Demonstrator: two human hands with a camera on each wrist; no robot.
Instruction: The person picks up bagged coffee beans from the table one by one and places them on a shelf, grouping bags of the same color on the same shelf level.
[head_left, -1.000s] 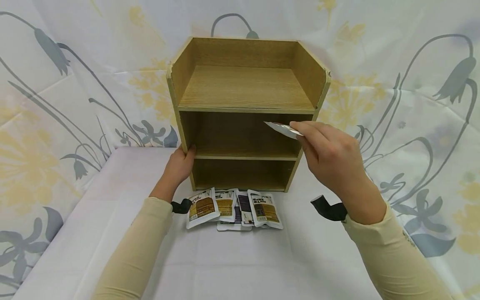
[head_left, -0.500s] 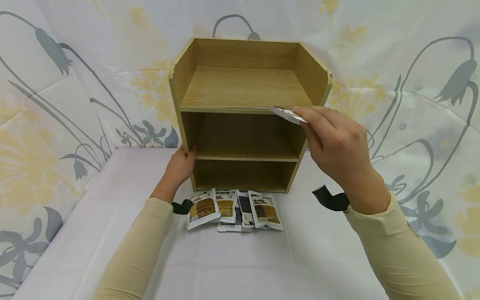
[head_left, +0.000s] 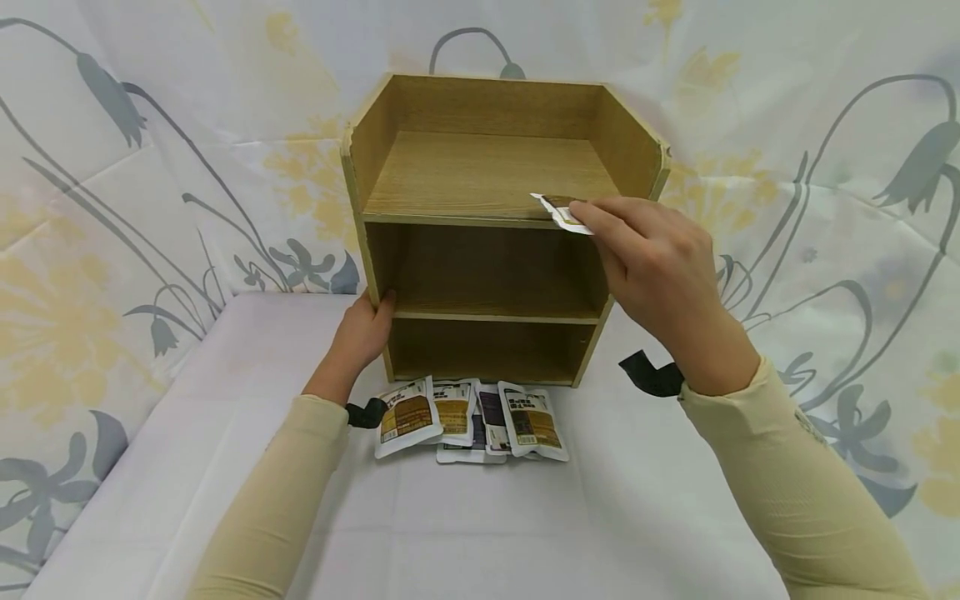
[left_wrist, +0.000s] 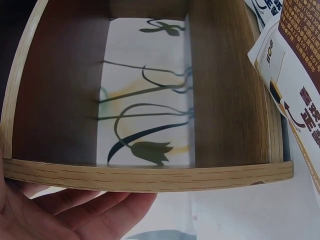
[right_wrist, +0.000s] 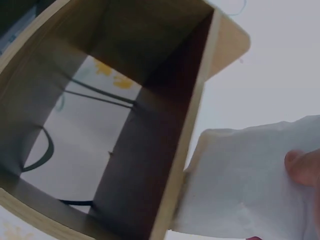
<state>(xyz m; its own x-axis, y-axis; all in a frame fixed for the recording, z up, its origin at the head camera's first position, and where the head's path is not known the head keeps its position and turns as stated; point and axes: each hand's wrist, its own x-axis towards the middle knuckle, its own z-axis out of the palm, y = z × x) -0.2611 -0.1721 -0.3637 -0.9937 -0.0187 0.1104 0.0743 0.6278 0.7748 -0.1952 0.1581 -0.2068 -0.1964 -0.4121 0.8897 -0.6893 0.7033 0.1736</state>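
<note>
A wooden shelf unit [head_left: 487, 179] with an open top tray and two lower compartments stands on the white table. My right hand [head_left: 645, 267] pinches a small white and brown packet [head_left: 558, 208] at the front right edge of the top tray; its pale back [right_wrist: 250, 185] fills the right wrist view. My left hand [head_left: 363, 325] holds the shelf's left side panel at mid height, its fingers [left_wrist: 75, 210] wrapped under the panel edge [left_wrist: 150, 175]. Several more packets [head_left: 468, 417] lie fanned on the table in front of the shelf.
A floral cloth [head_left: 150, 167] hangs behind and drapes both sides. The white tabletop [head_left: 480, 525] stretches toward me. A packet's printed face [left_wrist: 295, 90] shows at the right of the left wrist view. Both lower compartments look unoccupied.
My right hand has risen with the packet from in front of the middle compartment up to the top tray's front edge. The left hand has stayed on the shelf's side.
</note>
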